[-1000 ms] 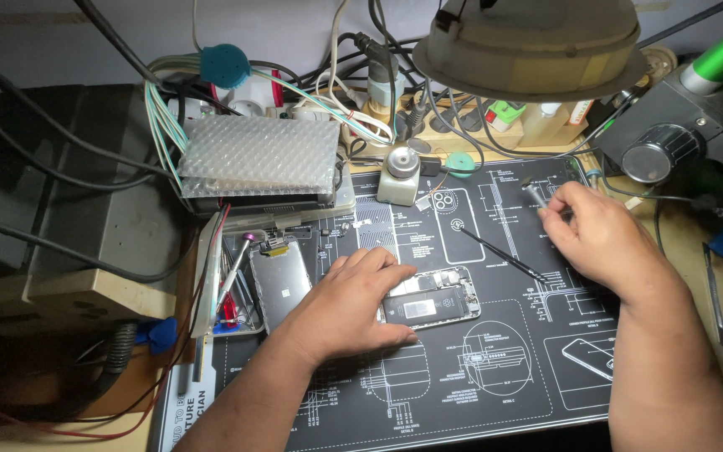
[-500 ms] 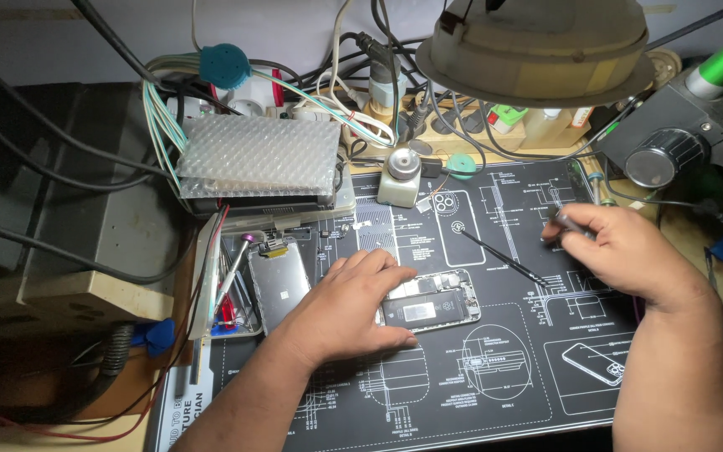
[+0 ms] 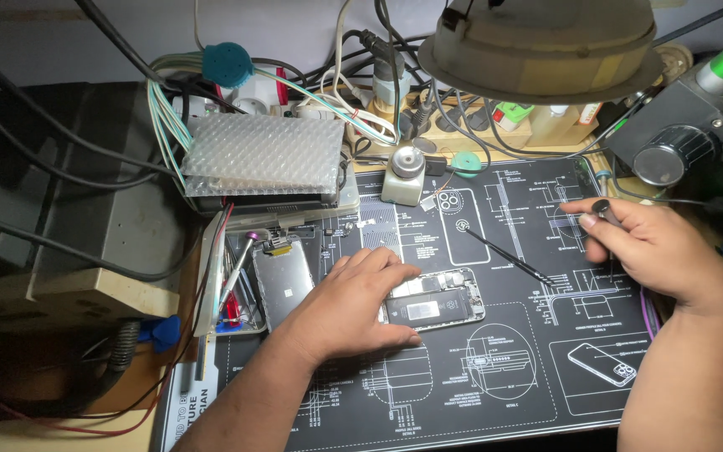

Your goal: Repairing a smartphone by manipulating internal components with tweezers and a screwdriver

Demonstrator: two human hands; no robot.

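A: Left hand (image 3: 360, 305) lay flat on the opened phone (image 3: 430, 303) mid-mat, fingers spread, hiding its left end.

B: Right hand (image 3: 646, 247)?

A: Its grip was pinched on a small dark tool (image 3: 606, 209), tip too small to make out. Black spudger (image 3: 508, 254) lay loose between them. Farther back, lamp shade (image 3: 546, 42) cut off the cables; mat (image 3: 495, 393) was free bottom-right.

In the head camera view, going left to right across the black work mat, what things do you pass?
Detached phone screen → left hand → opened phone → thin black tool → right hand, gripping a small dark tool.
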